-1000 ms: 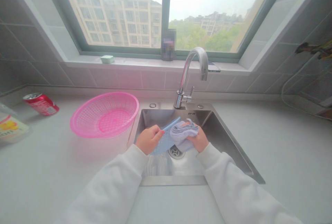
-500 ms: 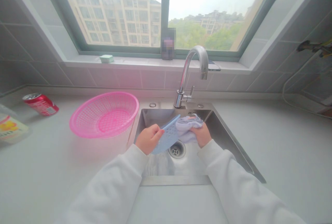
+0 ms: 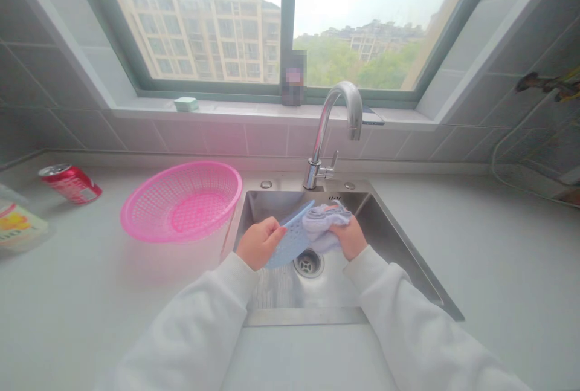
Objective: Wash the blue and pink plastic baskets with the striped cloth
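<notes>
Over the steel sink (image 3: 403,246), my left hand (image 3: 261,243) is closed on the rim of a light blue plastic basket with holes (image 3: 292,245), which is tilted on its side. My right hand (image 3: 351,238) grips a bunched pale lilac cloth (image 3: 324,225), pressed against the basket's right end. Some of my right fingers are hidden behind the cloth. Beneath both things lies the round drain (image 3: 309,263).
A pink plastic basket (image 3: 181,203) stands left of the sink, with a red can (image 3: 71,184) lying further left beside a clear bag (image 3: 20,225). The chrome faucet (image 3: 324,137) rises behind the sink. A green block (image 3: 186,104) sits on the windowsill.
My right hand and the cloth have shifted slightly left along the blue basket. My left hand stays nearly still on its rim.
</notes>
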The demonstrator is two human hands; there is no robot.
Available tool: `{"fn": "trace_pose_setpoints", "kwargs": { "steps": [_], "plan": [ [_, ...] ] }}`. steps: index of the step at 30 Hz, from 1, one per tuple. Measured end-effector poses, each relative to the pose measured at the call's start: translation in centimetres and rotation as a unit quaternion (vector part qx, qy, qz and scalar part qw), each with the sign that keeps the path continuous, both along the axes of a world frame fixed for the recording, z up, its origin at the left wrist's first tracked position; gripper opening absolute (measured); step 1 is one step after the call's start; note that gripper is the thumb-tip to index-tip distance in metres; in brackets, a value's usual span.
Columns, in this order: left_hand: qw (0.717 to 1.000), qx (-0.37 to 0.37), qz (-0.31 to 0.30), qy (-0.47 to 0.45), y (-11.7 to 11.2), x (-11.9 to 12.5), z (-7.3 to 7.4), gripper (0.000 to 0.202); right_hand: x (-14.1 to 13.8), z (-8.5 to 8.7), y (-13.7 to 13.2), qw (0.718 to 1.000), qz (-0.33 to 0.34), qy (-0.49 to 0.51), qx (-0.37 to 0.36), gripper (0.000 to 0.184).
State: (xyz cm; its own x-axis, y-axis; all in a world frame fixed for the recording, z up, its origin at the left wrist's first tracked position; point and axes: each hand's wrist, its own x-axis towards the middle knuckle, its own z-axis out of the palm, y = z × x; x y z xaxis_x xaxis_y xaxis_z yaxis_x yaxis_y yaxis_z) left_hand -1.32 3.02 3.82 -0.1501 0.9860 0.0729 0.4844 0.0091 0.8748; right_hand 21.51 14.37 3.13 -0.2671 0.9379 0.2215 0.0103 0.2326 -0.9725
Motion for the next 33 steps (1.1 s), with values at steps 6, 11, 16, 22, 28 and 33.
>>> {"fn": "trace_pose_setpoints", "kwargs": {
  "steps": [6, 11, 16, 22, 28, 33],
  "plan": [
    [1.000, 0.006, -0.015, -0.024, -0.4, 0.0, 0.2, 0.042, 2.5, 0.7, 1.9, 0.998, -0.064, 0.000, 0.001, 0.019],
    [1.000, 0.006, 0.005, -0.015, -0.3, -0.1, 0.0, 0.041, 1.3, 2.0, -0.8, 0.998, 0.049, -0.022, 0.026, 0.024],
    [0.999, -0.012, 0.009, -0.032, -0.1, 0.1, -0.2, 0.040, 0.8, 2.1, -1.6, 0.996, 0.084, -0.017, 0.023, 0.023],
    [0.991, -0.062, -0.044, -0.106, 0.0, 0.2, 0.0, 0.046, 1.0, 1.2, -0.9, 0.998, 0.061, -0.001, -0.012, 0.025],
    [0.991, -0.027, -0.063, -0.116, 0.2, -0.2, -0.3, 0.040, 1.0, 1.3, -0.8, 0.998, 0.057, -0.006, -0.021, 0.028],
    [0.995, -0.027, -0.034, -0.088, 0.4, 0.4, -0.5, 0.023, 0.7, 1.4, -1.6, 0.998, 0.068, -0.017, 0.002, 0.027]
  ]
}}
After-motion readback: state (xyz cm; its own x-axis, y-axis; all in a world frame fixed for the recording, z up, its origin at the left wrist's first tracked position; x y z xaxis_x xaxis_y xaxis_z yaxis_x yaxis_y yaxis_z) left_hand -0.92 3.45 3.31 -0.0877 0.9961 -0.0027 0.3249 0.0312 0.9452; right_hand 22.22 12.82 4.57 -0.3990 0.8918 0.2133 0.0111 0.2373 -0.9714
